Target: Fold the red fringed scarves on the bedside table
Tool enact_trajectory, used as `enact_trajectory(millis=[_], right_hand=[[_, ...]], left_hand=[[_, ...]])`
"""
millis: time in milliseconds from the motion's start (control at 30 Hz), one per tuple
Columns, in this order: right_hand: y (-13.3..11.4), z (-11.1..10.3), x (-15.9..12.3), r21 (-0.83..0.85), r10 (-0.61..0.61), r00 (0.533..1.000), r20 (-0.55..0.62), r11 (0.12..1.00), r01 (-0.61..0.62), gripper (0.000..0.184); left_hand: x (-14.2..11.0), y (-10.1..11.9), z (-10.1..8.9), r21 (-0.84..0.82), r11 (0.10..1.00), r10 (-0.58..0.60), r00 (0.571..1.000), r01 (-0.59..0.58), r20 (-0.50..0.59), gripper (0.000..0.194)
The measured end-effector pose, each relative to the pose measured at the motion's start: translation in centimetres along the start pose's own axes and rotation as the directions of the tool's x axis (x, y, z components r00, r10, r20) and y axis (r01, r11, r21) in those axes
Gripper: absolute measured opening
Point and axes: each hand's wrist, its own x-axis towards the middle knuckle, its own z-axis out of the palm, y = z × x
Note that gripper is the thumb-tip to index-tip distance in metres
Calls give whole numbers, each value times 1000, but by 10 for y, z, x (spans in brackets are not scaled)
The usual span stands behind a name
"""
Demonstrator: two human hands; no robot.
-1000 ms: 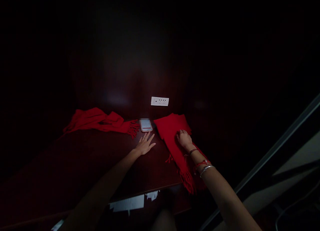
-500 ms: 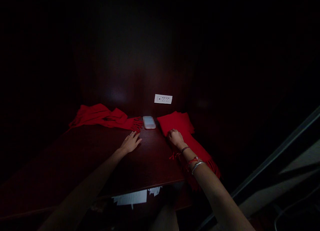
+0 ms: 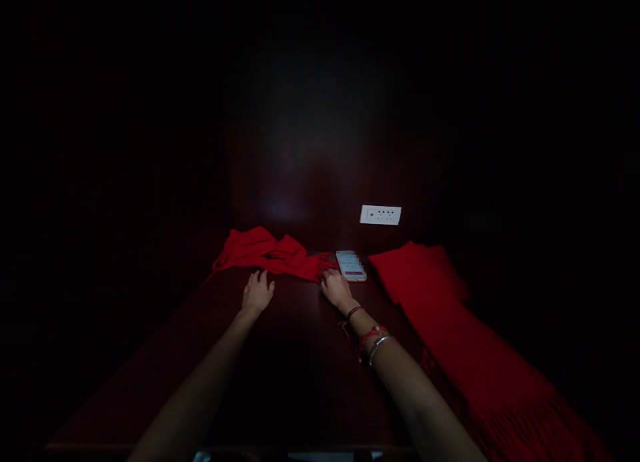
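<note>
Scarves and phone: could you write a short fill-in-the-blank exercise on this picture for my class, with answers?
1. The bunched scarf and the flatter scarf are both coloured ____.
2. The phone has a scarf on either side, making ____ scarves altogether.
3. The silver bracelet is on the person's ____ arm.

Missing words: red; two; right.

red scarves (image 3: 430, 295): 2 | hands (image 3: 257, 293): 2 | phone (image 3: 351, 267): 1 | wall socket plate (image 3: 381, 215): 1 | bracelets (image 3: 379, 347): 3
</note>
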Motion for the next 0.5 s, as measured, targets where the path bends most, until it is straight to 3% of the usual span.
enact_trajectory(millis=[267, 500], right_hand=[[-63, 37, 45, 59, 48, 999, 9, 997, -48, 33], [-64, 36, 51, 66, 45, 996, 75, 997, -50, 32]], left_hand=[[3, -7, -4, -33, 994, -104, 988, 101, -112, 47], [4, -8, -6, -116, 988, -123, 978, 104, -170, 49]])
